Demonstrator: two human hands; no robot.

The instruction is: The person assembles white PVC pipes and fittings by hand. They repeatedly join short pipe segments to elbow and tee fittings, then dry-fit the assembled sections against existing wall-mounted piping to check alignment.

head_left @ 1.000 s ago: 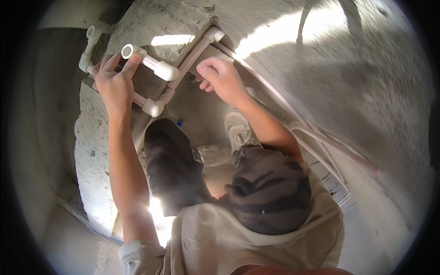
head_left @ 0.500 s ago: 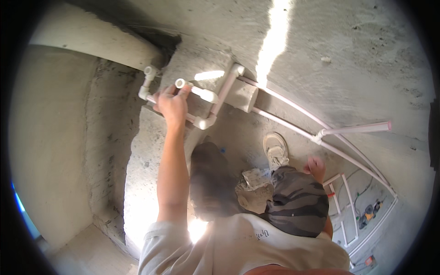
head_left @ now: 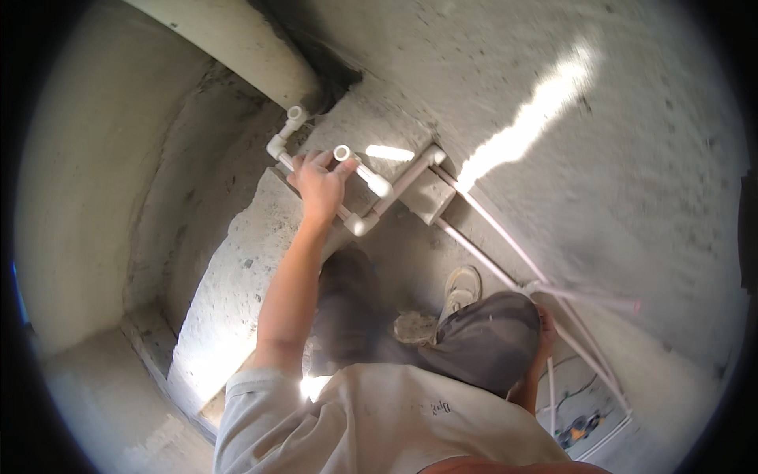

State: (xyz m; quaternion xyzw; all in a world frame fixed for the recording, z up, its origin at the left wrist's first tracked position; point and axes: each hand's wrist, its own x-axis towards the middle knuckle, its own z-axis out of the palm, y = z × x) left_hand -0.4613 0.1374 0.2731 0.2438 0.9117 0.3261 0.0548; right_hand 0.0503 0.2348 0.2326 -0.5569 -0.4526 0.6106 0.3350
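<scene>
My left hand reaches forward and is closed on a pinkish-white plastic pipe, fingers over its far side. Its thumb lies against a short pipe piece with a round open white fitting on its end. To the left of the hand, the held pipe runs into a white elbow with another open-ended fitting above. A white corner elbow sits to its right. My right hand is beside my right knee, partly hidden by the leg, its fingers unclear.
A concrete ledge lies to the left under my forearm. Long pipes run along the wall toward the lower right, past a concrete block. A thick round pipe stands behind. Small tools lie at the lower right.
The view has turned, shifting the scene. My left hand stays on the pipe. My right hand has come back beside the knee, and the right leg has shifted toward the wall pipes.
</scene>
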